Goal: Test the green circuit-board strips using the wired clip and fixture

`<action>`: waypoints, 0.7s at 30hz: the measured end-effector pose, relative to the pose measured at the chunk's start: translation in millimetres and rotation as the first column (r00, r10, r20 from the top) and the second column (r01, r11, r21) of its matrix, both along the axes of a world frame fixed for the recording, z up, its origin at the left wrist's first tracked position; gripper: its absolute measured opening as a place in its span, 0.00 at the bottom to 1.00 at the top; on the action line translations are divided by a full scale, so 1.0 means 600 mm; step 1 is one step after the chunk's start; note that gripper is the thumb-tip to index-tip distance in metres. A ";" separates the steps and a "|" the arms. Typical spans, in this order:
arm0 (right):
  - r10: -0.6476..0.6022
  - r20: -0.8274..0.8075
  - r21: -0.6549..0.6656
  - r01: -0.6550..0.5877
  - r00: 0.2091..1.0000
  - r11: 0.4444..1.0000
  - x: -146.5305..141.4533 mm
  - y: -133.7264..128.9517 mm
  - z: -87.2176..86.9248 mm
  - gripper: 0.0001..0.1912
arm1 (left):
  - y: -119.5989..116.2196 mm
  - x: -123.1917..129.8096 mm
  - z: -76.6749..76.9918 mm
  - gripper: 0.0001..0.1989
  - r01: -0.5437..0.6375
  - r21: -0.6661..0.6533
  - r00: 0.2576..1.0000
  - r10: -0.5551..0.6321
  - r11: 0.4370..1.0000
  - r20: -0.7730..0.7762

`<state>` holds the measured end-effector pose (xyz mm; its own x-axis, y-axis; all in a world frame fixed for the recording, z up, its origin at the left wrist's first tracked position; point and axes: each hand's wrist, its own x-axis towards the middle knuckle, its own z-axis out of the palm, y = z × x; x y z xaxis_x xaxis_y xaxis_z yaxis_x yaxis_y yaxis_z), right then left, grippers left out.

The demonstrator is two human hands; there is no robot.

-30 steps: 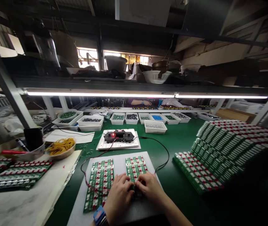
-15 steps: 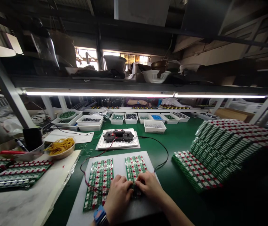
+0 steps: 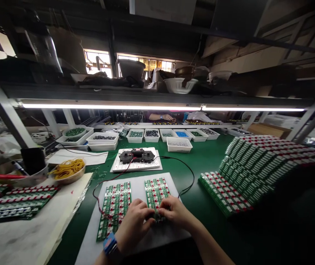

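Two green circuit board panels with rows of white and red parts lie on a white sheet. The left panel has a dark red cable across it. At the near end of the right panel, both hands meet with fingers bent. My left hand, with a blue band on its wrist, closes thumb and forefinger at this panel's left edge. From the other side, my right hand pinches low over the same panel; its fingertips hide whatever small thing may be between them.
Beyond the sheet, a black device with cables rests on a white tray. White bins of small parts line the back. Stacked panels rise at right; a bowl of yellow bands stands left. A co-worker's hand shows behind the shelf.
The view has shifted slightly, so things sit a little higher and further left. Both hands stay at the right panel's near end; their fingers have moved a little, and more of that end shows.
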<state>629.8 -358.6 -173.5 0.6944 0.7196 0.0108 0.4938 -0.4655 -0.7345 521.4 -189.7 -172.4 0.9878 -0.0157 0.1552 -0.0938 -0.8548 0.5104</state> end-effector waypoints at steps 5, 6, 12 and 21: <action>0.058 -0.055 -0.014 -0.059 0.997 0.998 0.000 -0.008 -0.003 0.04 | -0.003 -0.002 -0.005 0.09 0.012 -0.035 0.999 -0.013 0.999 -0.039; 0.064 -0.054 -0.022 -0.065 0.997 0.998 0.001 -0.009 -0.003 0.03 | -0.003 -0.002 -0.005 0.09 0.017 -0.040 0.999 -0.019 0.999 -0.048; 0.092 -0.005 -0.082 -0.092 0.996 0.992 0.001 -0.010 0.002 0.03 | -0.002 -0.002 -0.007 0.09 0.041 -0.005 0.997 -0.041 0.999 -0.060; 0.073 0.042 -0.112 -0.068 0.996 0.991 -0.003 -0.004 0.004 0.04 | -0.006 -0.001 -0.009 0.10 -0.012 0.048 0.993 0.017 0.999 -0.117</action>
<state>627.9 -361.1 -170.9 0.6421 0.7655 -0.0404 0.5606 -0.5048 -0.6564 520.9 -193.4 -177.7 0.9993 -0.0060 0.0375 -0.0231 -0.8792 0.4758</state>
